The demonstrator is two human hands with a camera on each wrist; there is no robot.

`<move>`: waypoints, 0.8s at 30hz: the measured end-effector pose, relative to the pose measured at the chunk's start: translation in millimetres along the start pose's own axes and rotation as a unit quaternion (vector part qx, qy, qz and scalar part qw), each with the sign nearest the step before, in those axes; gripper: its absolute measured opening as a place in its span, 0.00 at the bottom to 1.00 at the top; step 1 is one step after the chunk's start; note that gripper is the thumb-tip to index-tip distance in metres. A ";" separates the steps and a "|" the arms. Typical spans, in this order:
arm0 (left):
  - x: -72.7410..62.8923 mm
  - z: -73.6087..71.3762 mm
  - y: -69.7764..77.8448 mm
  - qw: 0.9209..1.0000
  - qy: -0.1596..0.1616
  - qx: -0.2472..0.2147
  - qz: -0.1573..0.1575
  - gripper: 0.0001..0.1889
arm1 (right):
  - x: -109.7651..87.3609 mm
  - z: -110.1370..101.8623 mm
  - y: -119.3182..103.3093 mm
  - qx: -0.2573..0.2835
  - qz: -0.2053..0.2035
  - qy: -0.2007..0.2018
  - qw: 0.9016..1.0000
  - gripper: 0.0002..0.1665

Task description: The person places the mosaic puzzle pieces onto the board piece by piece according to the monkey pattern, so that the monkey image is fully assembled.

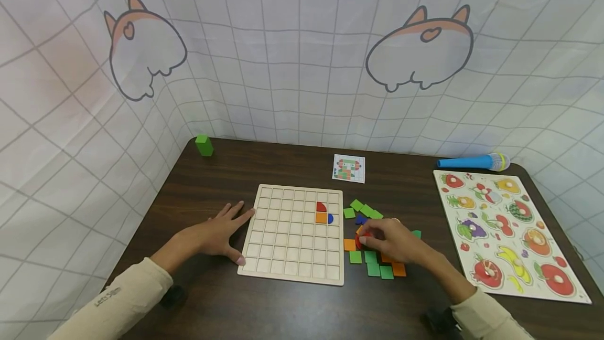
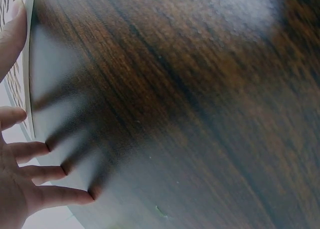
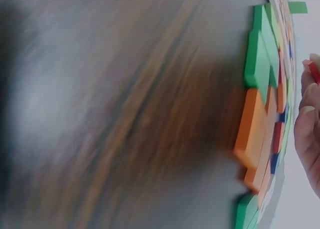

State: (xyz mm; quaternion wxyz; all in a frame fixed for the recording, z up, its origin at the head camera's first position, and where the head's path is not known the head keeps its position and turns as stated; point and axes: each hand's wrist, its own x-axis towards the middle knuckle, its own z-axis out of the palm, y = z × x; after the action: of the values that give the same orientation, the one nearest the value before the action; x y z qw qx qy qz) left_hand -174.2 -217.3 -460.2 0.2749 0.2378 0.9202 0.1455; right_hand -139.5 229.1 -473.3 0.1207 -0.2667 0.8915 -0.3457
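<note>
My left hand (image 1: 220,234) lies with fingers spread on the table, thumb and forefinger at the left edge of a pale wooden grid board (image 1: 292,240). On the board sit a red quarter-circle tile (image 1: 321,207), an orange square tile (image 1: 321,218) and a blue half-circle tile (image 1: 330,219). To the right of the board, my right hand (image 1: 390,237) pinches a small red tile (image 3: 314,71) between thumb and fingers, its outline partly hidden. Beneath and around this hand lies a loose pile of tiles, including green squares (image 1: 373,269) and orange squares (image 1: 398,269).
A small pattern card (image 1: 349,168) lies behind the board. At the right is a fruit puzzle board (image 1: 505,235), with a blue toy microphone (image 1: 472,162) behind it. One green block (image 1: 204,145) stands at the far left corner, near the white grid-patterned cloth (image 1: 283,67).
</note>
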 end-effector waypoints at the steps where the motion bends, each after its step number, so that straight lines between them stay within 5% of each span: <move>1: 0.2 -0.2 0.2 1.000 0.000 0.001 0.000 0.65 | 1.2 0.4 -1.3 0.009 -0.001 -0.001 1.000 0.06; 12: -0.3 -0.3 1.8 1.000 0.001 0.004 -0.001 0.65 | 23.4 14.0 -18.7 0.097 -0.015 -0.007 0.995 0.08; 24: -2.6 -2.4 4.8 1.000 -0.004 -0.003 -0.004 0.64 | 49.0 30.1 -34.5 0.109 -0.016 -0.003 0.994 0.07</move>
State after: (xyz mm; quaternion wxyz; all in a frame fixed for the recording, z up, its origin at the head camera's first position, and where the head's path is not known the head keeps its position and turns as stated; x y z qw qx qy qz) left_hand -171.9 -214.8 -455.2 0.2795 0.2342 0.9196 0.1465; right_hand -154.6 163.8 -473.4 0.1457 -0.2671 0.8439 -0.4418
